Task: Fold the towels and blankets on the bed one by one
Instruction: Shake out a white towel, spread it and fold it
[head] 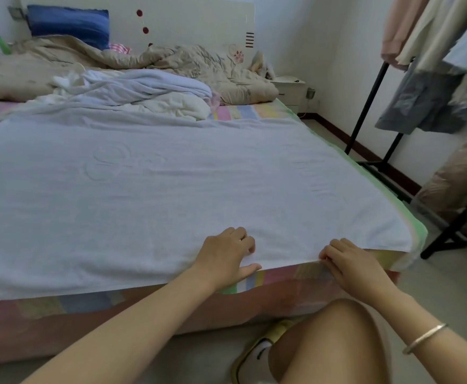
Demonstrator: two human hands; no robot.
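A large white blanket [157, 184] lies spread flat over the near half of the bed, its near hem along the mattress edge. My left hand [226, 253] grips that hem, fingers curled on top and thumb beneath the edge. My right hand [348, 261] pinches the same hem a little further right, near the blanket's right corner. Behind the spread blanket sits a crumpled heap of white towels and blankets [132, 90]. A beige quilted blanket [69, 62] lies bunched near the headboard.
The bed [254, 286] has a pastel striped sheet. A blue pillow [69, 23] leans on the headboard. A white nightstand [290, 88] stands at the far right corner. A black clothes rack [376, 112] with hanging garments stands right of the bed. My knee [329, 345] is below.
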